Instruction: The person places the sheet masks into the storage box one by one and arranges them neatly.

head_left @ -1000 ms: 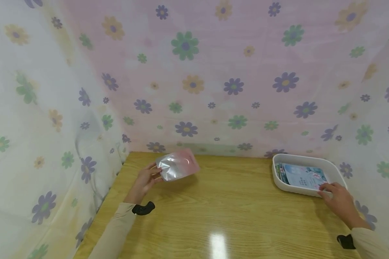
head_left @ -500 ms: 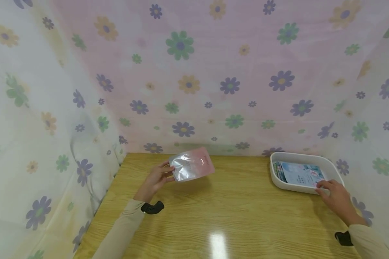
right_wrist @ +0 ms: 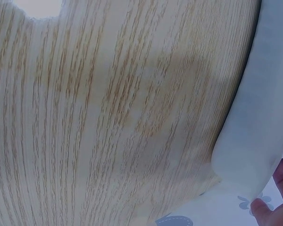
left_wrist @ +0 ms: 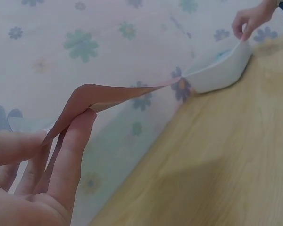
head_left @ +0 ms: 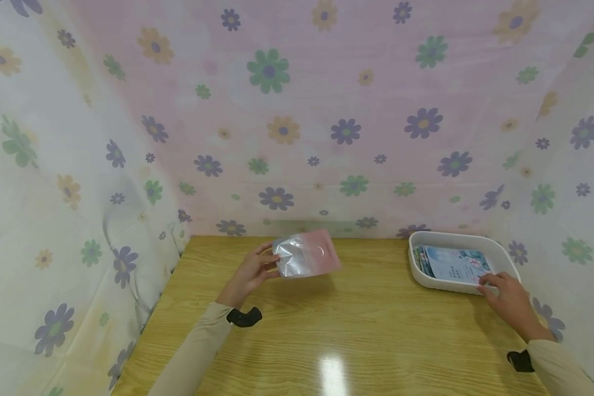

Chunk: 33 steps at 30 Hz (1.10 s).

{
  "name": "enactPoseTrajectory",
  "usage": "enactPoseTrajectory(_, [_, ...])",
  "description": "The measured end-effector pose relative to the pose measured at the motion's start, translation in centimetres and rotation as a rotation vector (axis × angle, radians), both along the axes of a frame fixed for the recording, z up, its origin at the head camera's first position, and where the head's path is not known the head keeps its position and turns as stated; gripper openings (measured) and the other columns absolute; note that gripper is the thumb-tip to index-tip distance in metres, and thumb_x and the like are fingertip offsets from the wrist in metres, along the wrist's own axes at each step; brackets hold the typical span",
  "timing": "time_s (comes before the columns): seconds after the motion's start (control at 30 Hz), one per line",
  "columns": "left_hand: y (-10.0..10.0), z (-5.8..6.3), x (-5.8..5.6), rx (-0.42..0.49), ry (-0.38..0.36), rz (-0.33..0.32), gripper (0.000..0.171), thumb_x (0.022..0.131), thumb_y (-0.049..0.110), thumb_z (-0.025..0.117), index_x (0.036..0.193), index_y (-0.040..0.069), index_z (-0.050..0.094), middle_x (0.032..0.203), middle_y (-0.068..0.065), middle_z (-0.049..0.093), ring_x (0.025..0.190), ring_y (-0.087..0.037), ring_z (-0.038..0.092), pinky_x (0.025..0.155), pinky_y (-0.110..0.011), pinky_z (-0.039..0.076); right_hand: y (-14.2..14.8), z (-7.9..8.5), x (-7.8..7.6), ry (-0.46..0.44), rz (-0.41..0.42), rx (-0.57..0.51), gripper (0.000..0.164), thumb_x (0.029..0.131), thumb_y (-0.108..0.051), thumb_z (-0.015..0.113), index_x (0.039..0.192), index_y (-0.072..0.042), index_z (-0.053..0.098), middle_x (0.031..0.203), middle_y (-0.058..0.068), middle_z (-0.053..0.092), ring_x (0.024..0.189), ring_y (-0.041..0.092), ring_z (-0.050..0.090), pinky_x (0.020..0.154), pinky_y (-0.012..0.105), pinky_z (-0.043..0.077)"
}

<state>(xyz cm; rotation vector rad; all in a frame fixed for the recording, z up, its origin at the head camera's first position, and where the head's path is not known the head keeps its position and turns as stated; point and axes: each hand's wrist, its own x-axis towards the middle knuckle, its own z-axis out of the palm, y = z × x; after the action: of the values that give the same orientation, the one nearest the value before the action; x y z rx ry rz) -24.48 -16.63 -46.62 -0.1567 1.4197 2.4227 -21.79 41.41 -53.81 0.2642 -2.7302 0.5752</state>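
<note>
My left hand (head_left: 251, 275) pinches a pink and silver foil sachet (head_left: 309, 253) by its left edge, thumb on one face and fingers on the other. The sachet hangs above the table and casts a shadow; in the left wrist view its pink edge (left_wrist: 92, 96) shows bent. At the right, my right hand (head_left: 510, 305) grips the near right rim of a white plastic basket (head_left: 425, 280). In the right wrist view the thumb (right_wrist: 260, 209) lies on the basket's outer wall, with fingers over the rim. Several printed sachets lie in the basket, a light blue floral one (head_left: 452, 264) on top.
The wooden table (head_left: 366, 319) reaches back to a flowered cloth (head_left: 302, 110) that hangs behind it and on both sides. The basket stands near the table's back right corner.
My left hand has moved right with the sachet, toward the middle of the table. The right hand stays on the basket rim; the view has shifted slightly.
</note>
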Motion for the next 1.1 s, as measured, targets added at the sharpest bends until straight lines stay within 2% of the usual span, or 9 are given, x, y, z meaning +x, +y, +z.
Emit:
enactPoseTrajectory(0.13, [1.0, 0.6, 0.2, 0.001, 0.01, -0.052, 0.053, 0.092, -0.009, 0.047, 0.142, 0.0, 0.031, 0.102, -0.007, 0.058, 0.083, -0.019, 0.061, 0.069, -0.038, 0.055, 0.0, 0.1, 0.1, -0.005, -0.006, -0.006, 0.012, 0.076, 0.0, 0.073, 0.08, -0.004, 0.062, 0.084, 0.021, 0.054, 0.073, 0.037, 0.05, 0.058, 0.051, 0.04])
enactPoseTrajectory(0.37, [2.9, -1.0, -0.9, 0.011, 0.008, -0.044, 0.049, 0.094, -0.009, 0.045, 0.14, 0.002, 0.036, 0.105, -0.007, 0.058, 0.085, -0.019, 0.06, 0.068, -0.039, 0.055, 0.3, 0.0, 0.3, -0.02, -0.019, -0.006, 0.012, 0.077, -0.001, 0.073, 0.081, -0.003, 0.062, 0.085, 0.022, 0.054, 0.073, 0.037, 0.05, 0.058, 0.051, 0.04])
enactPoseTrajectory(0.5, [4.0, -0.8, -1.1, 0.026, 0.014, -0.073, 0.05, 0.095, -0.007, 0.046, 0.142, 0.003, 0.034, 0.106, -0.007, 0.056, 0.087, -0.02, 0.059, 0.07, -0.038, 0.055, 0.6, -0.2, 0.3, -0.025, -0.014, -0.007, 0.012, 0.077, -0.002, 0.073, 0.082, -0.003, 0.063, 0.086, 0.023, 0.054, 0.073, 0.037, 0.05, 0.058, 0.051, 0.041])
enactPoseTrajectory(0.63, [5.0, -0.4, -1.3, 0.037, 0.02, -0.095, 0.049, 0.095, -0.004, 0.048, 0.142, 0.005, 0.034, 0.109, -0.008, 0.053, 0.092, -0.021, 0.058, 0.074, -0.039, 0.053, 0.7, -0.4, 0.2, 0.001, 0.002, -0.003, 0.013, 0.077, -0.002, 0.074, 0.082, -0.004, 0.063, 0.086, 0.021, 0.055, 0.072, 0.035, 0.05, 0.057, 0.047, 0.039])
enactPoseTrajectory(0.83, [6.6, -0.3, -2.2, 0.057, 0.029, -0.12, 0.049, 0.095, -0.004, 0.048, 0.142, 0.006, 0.037, 0.113, -0.01, 0.052, 0.096, -0.023, 0.057, 0.077, -0.041, 0.053, 0.4, -0.4, 0.1, 0.033, 0.013, 0.004, 0.015, 0.075, -0.001, 0.075, 0.08, -0.006, 0.063, 0.084, 0.02, 0.056, 0.07, 0.033, 0.05, 0.055, 0.044, 0.038])
enactPoseTrajectory(1.1, [9.7, -0.4, -3.6, 0.067, 0.016, -0.108, 0.053, 0.093, -0.009, 0.048, 0.142, 0.004, 0.035, 0.119, -0.013, 0.053, 0.093, -0.022, 0.059, 0.073, -0.041, 0.054, 0.2, -0.2, 0.1, 0.045, 0.02, -0.005, 0.014, 0.076, -0.001, 0.075, 0.081, -0.005, 0.063, 0.085, 0.02, 0.056, 0.07, 0.033, 0.051, 0.055, 0.043, 0.039])
